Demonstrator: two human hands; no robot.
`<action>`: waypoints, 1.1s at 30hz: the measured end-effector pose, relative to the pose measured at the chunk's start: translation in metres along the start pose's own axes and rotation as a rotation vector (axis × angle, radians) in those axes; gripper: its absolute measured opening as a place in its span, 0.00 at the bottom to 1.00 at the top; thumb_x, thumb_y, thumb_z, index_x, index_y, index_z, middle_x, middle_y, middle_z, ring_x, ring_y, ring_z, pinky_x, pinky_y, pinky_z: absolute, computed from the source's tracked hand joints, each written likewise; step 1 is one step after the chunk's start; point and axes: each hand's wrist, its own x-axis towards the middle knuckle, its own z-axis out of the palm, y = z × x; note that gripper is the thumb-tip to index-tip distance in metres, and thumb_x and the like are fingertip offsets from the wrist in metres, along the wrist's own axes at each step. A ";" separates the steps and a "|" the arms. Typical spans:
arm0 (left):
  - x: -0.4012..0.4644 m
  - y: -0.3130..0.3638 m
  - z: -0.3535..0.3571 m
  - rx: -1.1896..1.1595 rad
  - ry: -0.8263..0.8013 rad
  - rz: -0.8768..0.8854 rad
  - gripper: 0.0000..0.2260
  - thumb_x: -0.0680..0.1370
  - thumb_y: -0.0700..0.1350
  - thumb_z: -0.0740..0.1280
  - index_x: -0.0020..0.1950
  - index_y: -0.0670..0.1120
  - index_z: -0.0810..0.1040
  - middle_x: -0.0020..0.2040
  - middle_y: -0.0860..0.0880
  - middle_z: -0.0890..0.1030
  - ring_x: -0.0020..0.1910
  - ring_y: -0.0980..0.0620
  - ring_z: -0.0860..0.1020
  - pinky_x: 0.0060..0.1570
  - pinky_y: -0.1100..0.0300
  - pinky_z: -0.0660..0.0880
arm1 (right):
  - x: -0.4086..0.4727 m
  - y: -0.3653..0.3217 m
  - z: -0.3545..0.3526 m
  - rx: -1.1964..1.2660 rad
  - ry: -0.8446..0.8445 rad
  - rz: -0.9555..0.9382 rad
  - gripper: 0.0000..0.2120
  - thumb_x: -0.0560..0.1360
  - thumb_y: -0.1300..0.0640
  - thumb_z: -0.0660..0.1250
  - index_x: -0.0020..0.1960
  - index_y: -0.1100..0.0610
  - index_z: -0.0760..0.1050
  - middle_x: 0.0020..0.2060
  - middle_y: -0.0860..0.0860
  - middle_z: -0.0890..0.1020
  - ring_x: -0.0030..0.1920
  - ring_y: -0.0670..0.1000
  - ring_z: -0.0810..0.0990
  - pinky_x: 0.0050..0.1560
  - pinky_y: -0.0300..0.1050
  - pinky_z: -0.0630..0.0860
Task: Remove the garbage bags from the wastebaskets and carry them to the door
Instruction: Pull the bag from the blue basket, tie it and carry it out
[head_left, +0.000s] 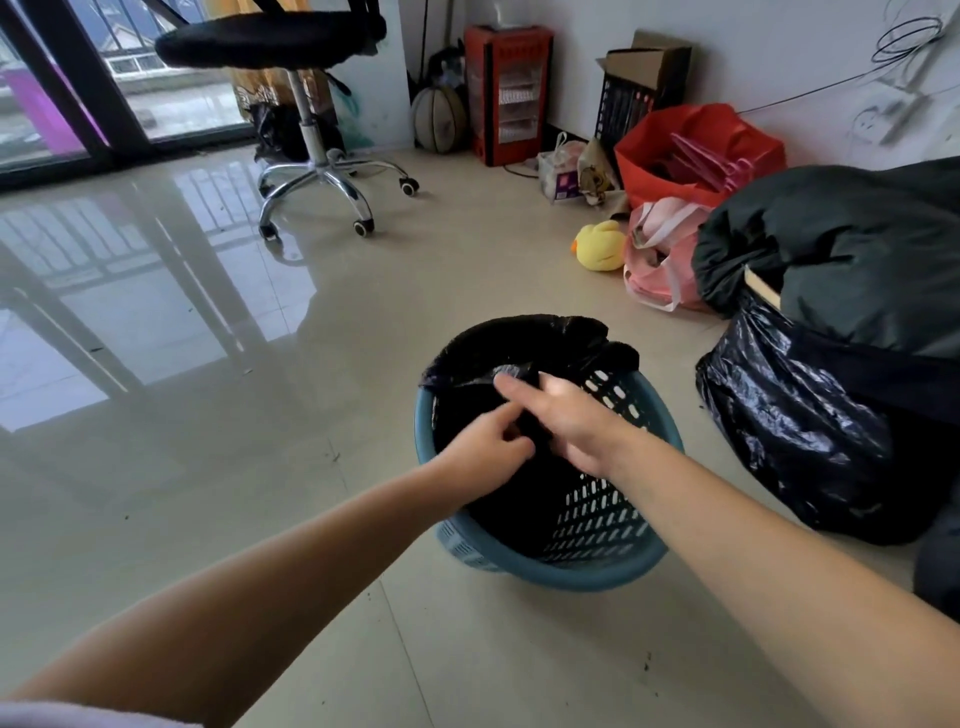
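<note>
Far left: glass doors along the back wall, mirrored in a wide stretch of glossy tiled floor, bare from the door frame down to the near edge. Further back, an office chair on chrome casters, well apart from everything else.

Centre: a teal perforated wastebasket standing on the floor, lined with a black garbage bag. Bag still folded over the far and left rim; near and right rim bare, plastic holes showing. Left hand reaching into the basket mouth, fingers curled and pinching black bag plastic. Right hand just beside it, crossing over the opening, forefinger stretched toward the far rim, other fingers bent down onto the bag; whether a fold is truly gripped there, cannot tell.

Right: close by the basket, a full black sack with a dark bundle on top, narrowing the room on that side. Behind, a yellow plush duck, a pink bag, a red bag, a cardboard box and a red heater along the wall.
</note>
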 end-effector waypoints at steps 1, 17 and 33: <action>-0.004 0.001 0.005 -0.087 -0.105 -0.049 0.20 0.75 0.38 0.61 0.66 0.48 0.70 0.50 0.47 0.80 0.46 0.52 0.79 0.49 0.59 0.79 | 0.000 0.003 0.002 -0.073 0.038 -0.034 0.10 0.76 0.55 0.67 0.56 0.54 0.75 0.50 0.52 0.81 0.51 0.51 0.79 0.51 0.44 0.77; 0.026 -0.056 -0.063 -1.099 0.409 -0.427 0.29 0.79 0.53 0.61 0.74 0.39 0.58 0.71 0.38 0.68 0.67 0.44 0.71 0.57 0.51 0.74 | -0.004 0.028 -0.030 -0.345 -0.020 -0.011 0.09 0.77 0.63 0.64 0.47 0.50 0.78 0.45 0.50 0.84 0.44 0.48 0.83 0.48 0.41 0.79; 0.053 -0.028 -0.045 -0.741 0.416 -0.266 0.18 0.76 0.31 0.54 0.56 0.45 0.78 0.39 0.48 0.79 0.36 0.52 0.77 0.35 0.60 0.76 | -0.019 0.032 -0.026 -0.573 -0.205 -0.072 0.11 0.75 0.63 0.62 0.46 0.46 0.75 0.38 0.46 0.79 0.34 0.37 0.78 0.38 0.30 0.75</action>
